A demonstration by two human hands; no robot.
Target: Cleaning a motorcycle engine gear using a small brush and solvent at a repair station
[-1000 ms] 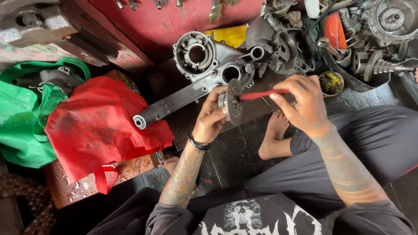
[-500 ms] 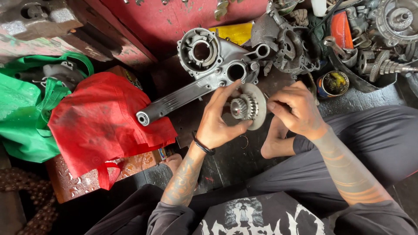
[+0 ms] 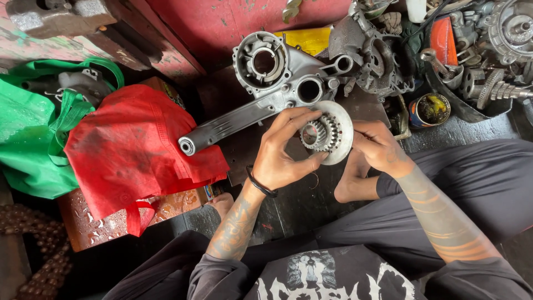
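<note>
A round metal disc with a toothed gear hub (image 3: 328, 132) is held up between both hands, its gear face turned toward me. My left hand (image 3: 286, 150) grips the disc from the left, fingers wrapped over the gear's edge. My right hand (image 3: 378, 145) pinches the disc's right rim. Just behind it on the dark floor lies a long grey engine casing (image 3: 261, 91) with round openings. I sit cross-legged, with one bare foot (image 3: 355, 183) under my right hand.
A red cloth bag (image 3: 133, 150) and a green bag (image 3: 33, 139) lie at the left. Gears, shafts and engine parts (image 3: 488, 61) are heaped at the top right, beside a small tin of grease (image 3: 433, 108). A red wall (image 3: 233, 22) stands behind.
A red-handled tool that my right hand held against the disc a second ago is gone. The disc has turned from edge-on to show its gear face.
</note>
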